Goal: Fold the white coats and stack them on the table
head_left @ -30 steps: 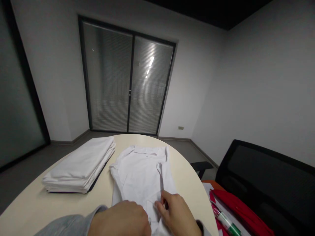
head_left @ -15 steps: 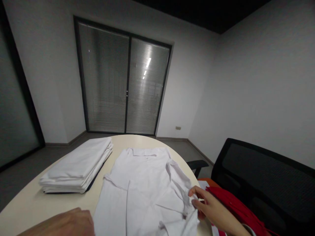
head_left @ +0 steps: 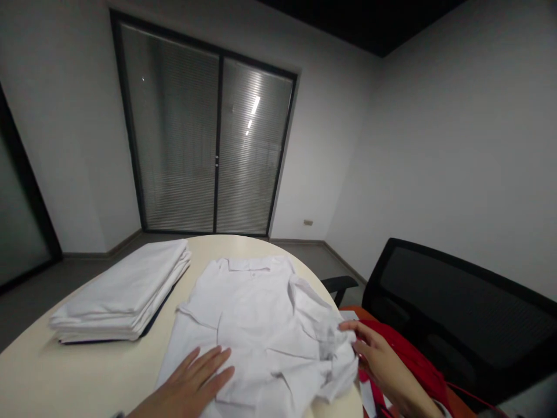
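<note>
A white shirt [head_left: 256,325] lies spread on the round table [head_left: 39,371], collar toward the far side and a small button below it. Its right-hand sleeve is bunched and creased near the table's edge. My left hand [head_left: 195,377] rests flat on the lower left of the shirt, fingers stretched out. At the bunched sleeve, my right hand [head_left: 374,351] has its fingers curled on the cloth, pinching its outer edge. Left of the shirt sits a stack of folded white cloth [head_left: 126,284] with a dark layer at the bottom.
A black mesh chair [head_left: 444,296] with an orange seat stands right of the table. Red cloth [head_left: 404,348] lies on its seat, and its armrest [head_left: 339,284] comes near the table rim. Behind the table is a glazed door with blinds [head_left: 183,145].
My left hand has moved right onto the shirt, its fingers now spread flat. My right hand stays at the sleeve, which is now bunched farther out. The view has shifted slightly.
</note>
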`<state>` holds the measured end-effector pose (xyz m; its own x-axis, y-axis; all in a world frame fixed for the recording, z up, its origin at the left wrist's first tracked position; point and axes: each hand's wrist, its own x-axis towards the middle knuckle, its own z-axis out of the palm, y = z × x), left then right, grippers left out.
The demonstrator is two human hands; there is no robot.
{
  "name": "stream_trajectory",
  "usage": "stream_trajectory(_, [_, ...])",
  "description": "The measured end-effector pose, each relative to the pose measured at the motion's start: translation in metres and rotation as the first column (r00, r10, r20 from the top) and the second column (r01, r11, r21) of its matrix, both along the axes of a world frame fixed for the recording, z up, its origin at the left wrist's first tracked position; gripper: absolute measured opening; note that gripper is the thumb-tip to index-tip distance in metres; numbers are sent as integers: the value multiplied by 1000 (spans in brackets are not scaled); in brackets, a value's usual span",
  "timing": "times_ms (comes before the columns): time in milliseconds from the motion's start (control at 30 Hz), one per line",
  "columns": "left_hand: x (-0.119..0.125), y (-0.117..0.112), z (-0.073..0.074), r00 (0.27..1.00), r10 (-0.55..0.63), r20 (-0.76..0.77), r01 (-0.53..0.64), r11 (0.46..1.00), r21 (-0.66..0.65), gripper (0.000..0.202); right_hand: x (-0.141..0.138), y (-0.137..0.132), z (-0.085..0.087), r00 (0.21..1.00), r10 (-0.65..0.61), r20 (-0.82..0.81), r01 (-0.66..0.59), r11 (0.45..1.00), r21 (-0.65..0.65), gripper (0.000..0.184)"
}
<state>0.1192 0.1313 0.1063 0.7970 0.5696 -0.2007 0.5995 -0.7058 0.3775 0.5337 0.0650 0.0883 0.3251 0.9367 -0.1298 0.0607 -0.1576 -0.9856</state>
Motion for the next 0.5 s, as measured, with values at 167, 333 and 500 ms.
stream_trajectory(167, [-24,27,12,997,28,-72,-33,997,-67,87,28,9,-22,974,-7,226,4,1000,16,32])
stream_trajectory(333, [-29,41,10,996,82,-43,-84,996,-40,80,23,16,-15,673,-17,739,-44,997,64,39])
stream_trajectory(500, [-12,24,-4,981,163,109,-174,980,95,53,-19,2,14,541,4,841,-61,998,34,51])
